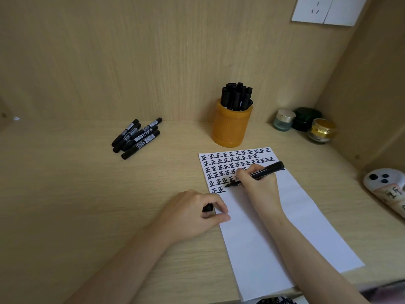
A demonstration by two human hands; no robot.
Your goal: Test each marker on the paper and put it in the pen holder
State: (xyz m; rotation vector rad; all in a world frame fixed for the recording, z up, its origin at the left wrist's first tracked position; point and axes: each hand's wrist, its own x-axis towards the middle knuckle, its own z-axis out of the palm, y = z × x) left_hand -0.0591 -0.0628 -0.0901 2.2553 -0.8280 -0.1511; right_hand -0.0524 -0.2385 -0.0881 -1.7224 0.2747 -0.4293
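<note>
paper point(274, 227) on tabletop point(87, 183), front right. holder point(230, 128) just behind it, markers point(237, 96) in it. loose markers point(137, 137) left of holder. jars point(304, 123) back right, phone point(385, 189) right of paper. right hand point(259, 187) with marker point(269, 168) on paper; left hand point(192, 213) with cap point(207, 208) at its left edge.

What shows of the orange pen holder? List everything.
The orange pen holder is a glossy amber cylinder, plastic or resin by its look, with faintly ribbed sides. It stands upright on the wooden desk near the back wall, just beyond the far edge of the paper. Capped black markers stand packed inside, sticking out above its rim. Nothing else touches it.
</note>
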